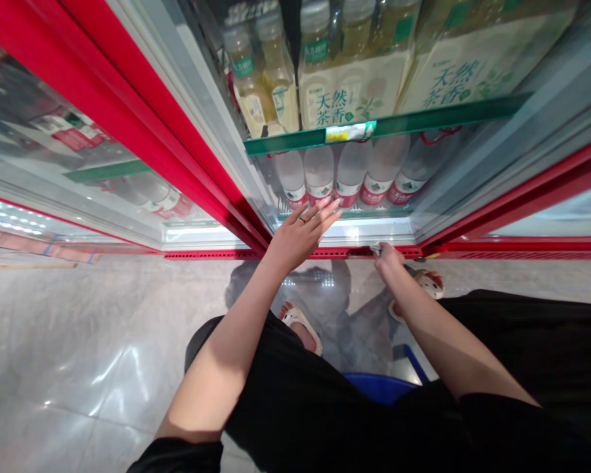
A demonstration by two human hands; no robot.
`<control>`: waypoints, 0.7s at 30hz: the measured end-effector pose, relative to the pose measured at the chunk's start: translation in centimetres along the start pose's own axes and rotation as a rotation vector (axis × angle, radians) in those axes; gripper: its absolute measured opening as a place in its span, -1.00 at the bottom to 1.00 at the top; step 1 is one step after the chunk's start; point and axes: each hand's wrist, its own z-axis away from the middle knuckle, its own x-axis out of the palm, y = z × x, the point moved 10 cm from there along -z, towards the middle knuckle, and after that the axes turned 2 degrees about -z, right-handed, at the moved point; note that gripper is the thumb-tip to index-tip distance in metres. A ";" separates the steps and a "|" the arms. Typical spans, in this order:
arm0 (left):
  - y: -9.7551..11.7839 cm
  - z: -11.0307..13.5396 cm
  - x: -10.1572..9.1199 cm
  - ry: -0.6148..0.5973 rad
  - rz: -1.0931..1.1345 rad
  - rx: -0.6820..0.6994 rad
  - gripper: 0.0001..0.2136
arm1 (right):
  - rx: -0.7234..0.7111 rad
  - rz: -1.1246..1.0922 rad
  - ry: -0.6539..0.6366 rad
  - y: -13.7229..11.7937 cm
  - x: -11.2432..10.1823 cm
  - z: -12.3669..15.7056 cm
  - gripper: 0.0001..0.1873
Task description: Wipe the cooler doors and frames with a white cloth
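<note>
My left hand (301,234) is stretched out with its fingers apart, and a ring shows on one finger. It is in front of the bottom shelf of a drinks fridge, where clear water bottles (319,172) with red and white labels stand in a row. Whether the fingertips touch a bottle or only overlap it in view, I cannot tell. Lower and to the right, my right hand (390,257) is closed by the fridge's red bottom edge (337,253). A small greyish-white piece (376,249) pokes out of its fingers, too small to name.
Packs of tea bottles (354,92) fill the shelf above, behind a green shelf edge (398,123). Red door frames (177,131) flank the opening. Below are shiny floor tiles (103,341), my feet in light clogs (303,325) and a blue basket-like container (379,386).
</note>
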 end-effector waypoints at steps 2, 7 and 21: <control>0.0 -0.2 0.1 -0.001 0.005 -0.001 -0.29 | -0.097 0.043 0.121 -2.0 -2.0 -0.7 -0.55; 0.5 -0.7 0.1 -0.019 0.028 0.011 -0.31 | -0.232 0.093 0.187 -2.9 -3.4 -0.9 -0.56; 1.1 -1.7 0.2 -0.042 0.034 0.031 -0.28 | -0.303 0.106 0.264 -7.3 -6.6 -3.3 -0.74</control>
